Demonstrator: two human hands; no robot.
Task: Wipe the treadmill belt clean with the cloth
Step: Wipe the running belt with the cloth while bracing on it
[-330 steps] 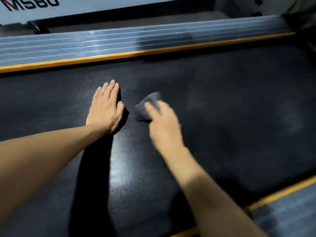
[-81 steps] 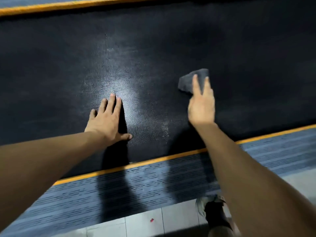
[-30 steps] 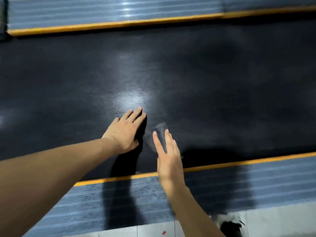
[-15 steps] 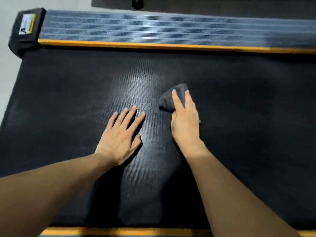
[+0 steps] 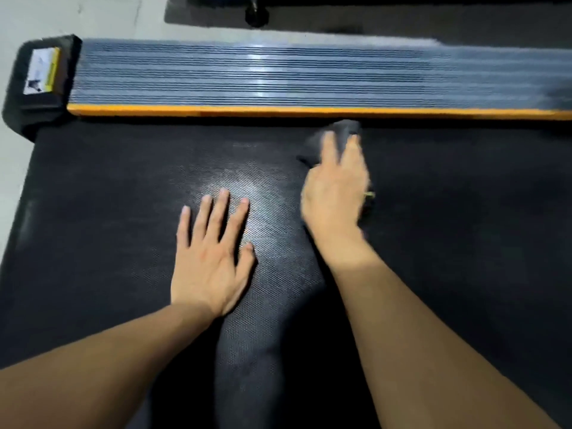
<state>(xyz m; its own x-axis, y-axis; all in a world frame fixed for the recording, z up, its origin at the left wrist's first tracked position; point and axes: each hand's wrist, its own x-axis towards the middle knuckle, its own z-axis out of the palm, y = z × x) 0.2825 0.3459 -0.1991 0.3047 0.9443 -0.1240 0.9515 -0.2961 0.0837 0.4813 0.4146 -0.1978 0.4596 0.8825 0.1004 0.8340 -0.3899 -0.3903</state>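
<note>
**Belt surface, far edge: cloth at the rail**

At the 12 o'clock edge of the treadmill belt (image 5: 433,243), the dark cloth (image 5: 339,134) lies with its far tip touching the shadow line under the orange strip (image 5: 216,110). The right hand (image 5: 335,193) lies flat on top of the cloth, fingers extended and close together, pressing it onto the belt. The hand is motion-blurred, so whether the thumb also pinches the fabric cannot be told.

The left hand (image 5: 210,258) rests palm-down on bare belt at 9 o'clock from the right hand, fingers spread, holding nothing. The two hands are near each other but apart.

Open belt extends widely toward 3 o'clock and toward 6 o'clock. Toward 9 o'clock the belt ends at its rear edge by the black end cap (image 5: 40,85), which carries a white and yellow label (image 5: 41,71).

The visible part of the cloth is roughly triangular, its long axis running from 7 o'clock to 1 o'clock.

The belt is black with a fine dimpled texture and shows a pale glare patch just beyond the left fingertips. Beyond the orange strip lies a grey ribbed side rail (image 5: 278,75), then pale floor (image 5: 93,13) and a dark mat (image 5: 402,13).
</note>
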